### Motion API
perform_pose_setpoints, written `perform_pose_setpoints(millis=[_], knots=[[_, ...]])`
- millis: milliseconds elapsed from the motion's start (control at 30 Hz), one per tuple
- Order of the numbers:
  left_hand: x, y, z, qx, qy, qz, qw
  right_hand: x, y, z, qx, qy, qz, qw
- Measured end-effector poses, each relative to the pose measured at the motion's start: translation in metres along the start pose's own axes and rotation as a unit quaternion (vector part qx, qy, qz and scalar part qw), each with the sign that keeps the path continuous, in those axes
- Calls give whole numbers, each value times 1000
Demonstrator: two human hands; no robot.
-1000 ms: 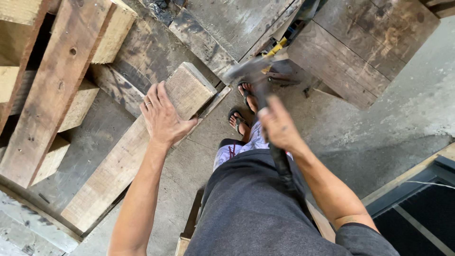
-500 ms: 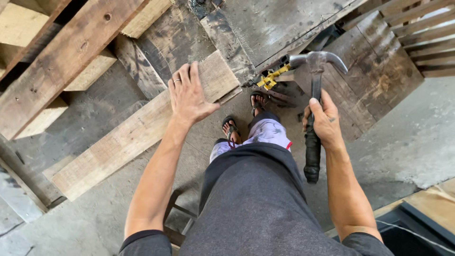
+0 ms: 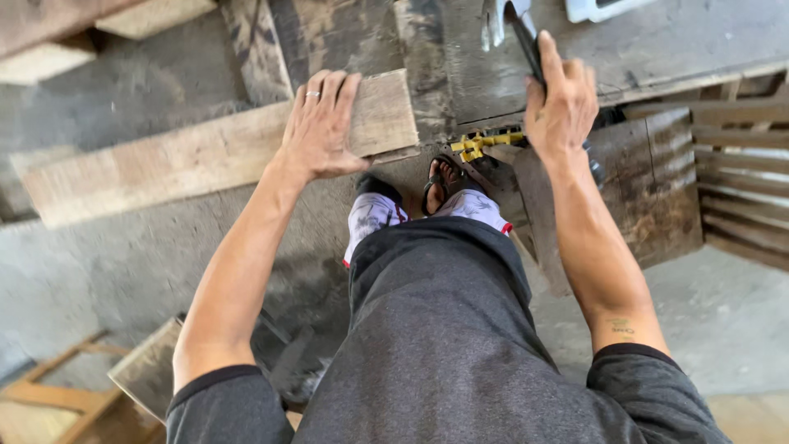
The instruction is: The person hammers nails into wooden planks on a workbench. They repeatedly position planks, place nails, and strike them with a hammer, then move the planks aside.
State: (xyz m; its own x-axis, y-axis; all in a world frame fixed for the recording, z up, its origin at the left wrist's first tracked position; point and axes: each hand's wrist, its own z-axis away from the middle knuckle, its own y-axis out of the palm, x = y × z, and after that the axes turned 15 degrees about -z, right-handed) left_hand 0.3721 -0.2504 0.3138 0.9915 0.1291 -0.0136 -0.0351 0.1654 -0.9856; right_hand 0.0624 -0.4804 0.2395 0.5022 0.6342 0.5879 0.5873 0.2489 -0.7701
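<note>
My left hand (image 3: 322,123) lies flat, fingers spread, on the near end of a pale wooden plank (image 3: 205,156) that rests on the concrete floor. My right hand (image 3: 560,103) is closed around the black handle of a claw hammer (image 3: 516,29), whose steel head points away from me at the top edge of the view. A yellow tool (image 3: 485,144) lies on the floor just below the right hand, beside my sandalled foot (image 3: 444,181). A ring shows on the left hand.
Dark weathered boards (image 3: 345,37) lie ahead across the floor. A slatted wooden pallet (image 3: 740,173) stands at the right. A wooden frame (image 3: 57,395) and a small board (image 3: 152,370) sit at the lower left. A white object (image 3: 604,8) is at the top.
The right hand has swung the hammer forward, away from me, so the head now points ahead over the boards. The left hand has stayed pressed on the plank. The view has tilted closer.
</note>
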Motion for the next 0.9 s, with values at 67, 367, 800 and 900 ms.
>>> perform_pose_setpoints(millis=[67, 367, 800, 900], knots=[[0, 4, 0, 12, -5, -9, 1000, 3, 3, -14, 28, -3, 60, 998], [0, 3, -3, 15, 2, -38, 999, 120, 8, -57, 345, -68, -286, 892], [12, -6, 19, -25, 8, -39, 999, 140, 22, -65, 396, -128, -246, 875], [14, -5, 25, -4, -9, -16, 1000, 142, 22, -63, 385, -139, -247, 879]])
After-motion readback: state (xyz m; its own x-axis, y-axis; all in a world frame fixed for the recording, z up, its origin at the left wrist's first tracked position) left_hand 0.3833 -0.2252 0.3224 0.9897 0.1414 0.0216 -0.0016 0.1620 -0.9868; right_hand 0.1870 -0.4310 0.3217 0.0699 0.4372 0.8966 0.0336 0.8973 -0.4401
